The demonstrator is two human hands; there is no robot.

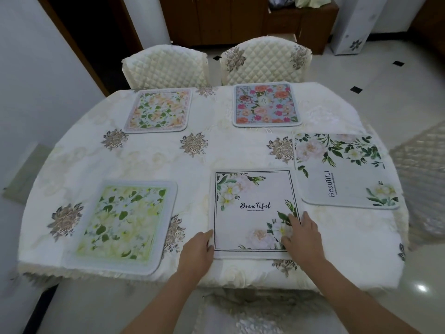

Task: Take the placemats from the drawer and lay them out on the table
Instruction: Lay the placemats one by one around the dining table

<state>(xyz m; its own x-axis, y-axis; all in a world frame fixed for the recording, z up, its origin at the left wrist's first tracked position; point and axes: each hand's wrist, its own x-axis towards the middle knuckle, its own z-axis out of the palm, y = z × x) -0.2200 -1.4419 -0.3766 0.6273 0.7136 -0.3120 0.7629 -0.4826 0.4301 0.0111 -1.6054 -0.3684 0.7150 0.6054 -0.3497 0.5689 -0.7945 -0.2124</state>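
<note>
Five placemats lie flat on table (149,162). "Beautiful" mat (252,210) sits at near edge, centre-right. L hand (197,251) touches its left edge, fingers relaxed. R hand (302,237) rests flat on its near-right corner, fingers straight. Second "Beautiful" mat (342,169) lies at right edge.

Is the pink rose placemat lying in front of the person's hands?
No, the hands rest on the Beautiful placemat; the pink rose placemat lies far across.
</note>
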